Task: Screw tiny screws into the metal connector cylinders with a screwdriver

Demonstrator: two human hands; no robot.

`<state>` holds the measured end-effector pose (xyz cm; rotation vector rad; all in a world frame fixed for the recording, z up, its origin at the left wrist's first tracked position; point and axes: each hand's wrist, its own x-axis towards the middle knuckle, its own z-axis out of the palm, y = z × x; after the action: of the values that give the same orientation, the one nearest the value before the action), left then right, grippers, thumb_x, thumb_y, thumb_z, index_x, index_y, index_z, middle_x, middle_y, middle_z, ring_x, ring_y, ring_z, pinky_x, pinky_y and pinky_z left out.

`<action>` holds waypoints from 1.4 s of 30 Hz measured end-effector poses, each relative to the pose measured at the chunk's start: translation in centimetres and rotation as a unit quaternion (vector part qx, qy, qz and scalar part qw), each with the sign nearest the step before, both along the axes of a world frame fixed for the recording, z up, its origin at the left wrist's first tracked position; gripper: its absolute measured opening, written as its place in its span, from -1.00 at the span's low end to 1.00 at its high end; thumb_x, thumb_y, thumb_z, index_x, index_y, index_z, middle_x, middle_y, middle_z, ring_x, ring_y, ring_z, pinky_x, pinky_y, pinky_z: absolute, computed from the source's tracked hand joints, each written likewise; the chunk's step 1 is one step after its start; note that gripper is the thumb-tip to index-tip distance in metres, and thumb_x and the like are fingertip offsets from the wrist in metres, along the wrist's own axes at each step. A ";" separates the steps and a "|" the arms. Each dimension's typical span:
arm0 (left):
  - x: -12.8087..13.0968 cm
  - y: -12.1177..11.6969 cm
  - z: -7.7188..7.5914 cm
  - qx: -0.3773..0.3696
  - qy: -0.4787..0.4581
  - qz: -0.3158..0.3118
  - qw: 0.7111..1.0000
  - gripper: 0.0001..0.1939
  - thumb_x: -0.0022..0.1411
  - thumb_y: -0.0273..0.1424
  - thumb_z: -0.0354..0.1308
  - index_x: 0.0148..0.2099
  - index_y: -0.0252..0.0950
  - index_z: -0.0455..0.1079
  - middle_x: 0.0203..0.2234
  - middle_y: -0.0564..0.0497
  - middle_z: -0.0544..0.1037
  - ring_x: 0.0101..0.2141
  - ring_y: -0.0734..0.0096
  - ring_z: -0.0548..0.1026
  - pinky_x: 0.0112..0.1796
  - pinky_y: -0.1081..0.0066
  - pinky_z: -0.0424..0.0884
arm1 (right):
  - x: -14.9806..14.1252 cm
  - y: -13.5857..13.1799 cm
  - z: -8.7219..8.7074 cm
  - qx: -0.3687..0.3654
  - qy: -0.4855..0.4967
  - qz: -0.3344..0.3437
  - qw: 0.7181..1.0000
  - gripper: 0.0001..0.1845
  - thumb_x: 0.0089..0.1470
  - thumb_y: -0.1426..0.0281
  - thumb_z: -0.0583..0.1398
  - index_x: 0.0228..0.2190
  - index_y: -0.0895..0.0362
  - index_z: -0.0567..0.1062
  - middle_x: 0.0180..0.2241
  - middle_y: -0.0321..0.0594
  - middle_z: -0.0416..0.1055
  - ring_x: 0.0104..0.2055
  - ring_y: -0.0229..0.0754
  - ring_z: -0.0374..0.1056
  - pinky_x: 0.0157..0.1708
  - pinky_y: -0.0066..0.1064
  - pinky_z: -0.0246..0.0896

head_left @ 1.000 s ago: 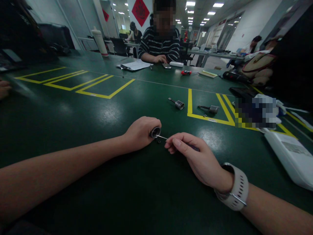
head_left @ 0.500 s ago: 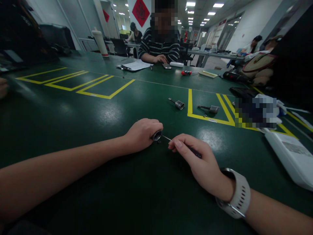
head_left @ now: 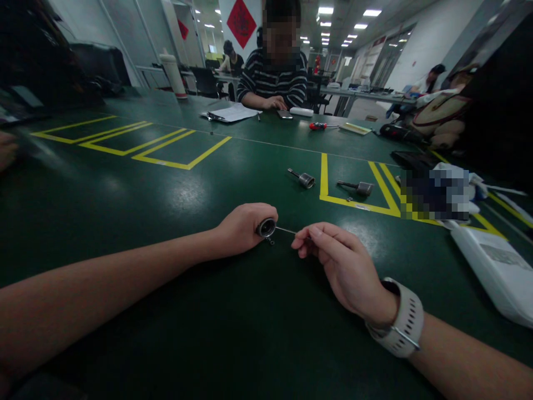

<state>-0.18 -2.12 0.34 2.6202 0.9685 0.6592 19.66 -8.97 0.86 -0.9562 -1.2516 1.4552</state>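
Observation:
My left hand (head_left: 247,225) is closed around a dark metal hole saw (head_left: 266,227), its round open mouth turned toward me. Just below that mouth are small metal bits (head_left: 270,241); I cannot tell whether they are attached to it. Between the thumb and fingers of my right hand (head_left: 333,250) is a thin screwdriver (head_left: 287,230). Its slim metal shaft points left and its end meets the rim area of the hole saw, though the exact contact is unclear. The screwdriver's handle is hidden by my fingers.
Two more hole saws, one loose (head_left: 306,179) and one inside yellow tape (head_left: 364,189), lie beyond my hands. A red screwdriver (head_left: 318,126), papers (head_left: 235,113) and a phone (head_left: 285,114) are farther off. A white case (head_left: 495,266) lies right; a person sits opposite.
The hole saw has turned so its mouth faces me more. My right hand has rolled and shifted slightly right and up, and the screwdriver's dark handle has gone out of sight.

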 end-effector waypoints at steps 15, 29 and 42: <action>0.1 0.1 0.1 -0.016 0.022 0.006 1.000 -0.88 0.00 -0.63 0.02 -0.47 -0.32 0.22 -0.57 0.11 0.31 -0.53 0.52 0.27 -0.50 0.50 0.14 | 0.2 1.3 0.4 -0.079 0.061 0.044 0.994 -0.78 0.11 0.36 0.14 -0.44 0.17 0.55 -0.42 -0.20 0.47 -0.37 -0.24 0.33 -0.31 -0.37 0.22; 0.2 0.1 0.3 -0.010 0.057 0.018 0.998 -0.89 0.00 -0.61 0.06 -0.45 -0.31 0.24 -0.56 0.10 0.34 -0.51 0.50 0.31 -0.48 0.50 0.17 | -0.1 0.4 2.4 0.165 -0.219 0.022 0.961 -0.76 0.14 0.39 0.10 -0.48 0.17 0.50 -0.46 -0.23 0.44 -0.39 -0.21 0.34 -0.36 -0.33 0.20; 0.2 0.2 0.2 -0.025 0.019 0.027 0.999 -0.92 0.01 -0.59 0.07 -0.46 -0.33 0.27 -0.57 0.10 0.36 -0.52 0.52 0.32 -0.49 0.51 0.19 | 0.3 1.8 0.5 -0.098 0.095 0.038 0.990 -0.78 0.09 0.35 0.13 -0.48 0.17 0.53 -0.48 -0.23 0.45 -0.43 -0.28 0.31 -0.37 -0.38 0.20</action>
<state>0.03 -1.94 0.52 2.5802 1.0559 0.5917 19.98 -7.18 1.39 -0.8814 -1.0300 1.7109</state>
